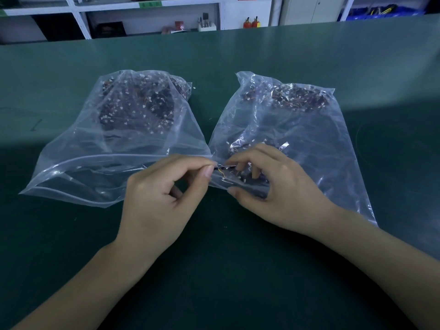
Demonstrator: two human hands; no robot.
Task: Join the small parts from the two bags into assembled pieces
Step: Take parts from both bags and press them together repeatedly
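Two clear plastic bags lie side by side on the green table (238, 258). The left bag (78, 148) and the right bag (333, 144) each hold a heap of small dark parts with thin wires and white connectors. My left hand (162, 198) pinches one end of a small dark part (225, 166) with a thin yellow wire between thumb and forefinger. My right hand (269, 186) rests on the mouth of the right bag, its fingertips curled onto the other end of that part. Whether the part is one piece or two joined is hidden.
White shelving (81, 22) with boxes, tools and two red bottles (251, 23) stands beyond the table's far edge. Blue bins (385, 10) sit at the back right. A few loose white bits lie on the mat between the bags.
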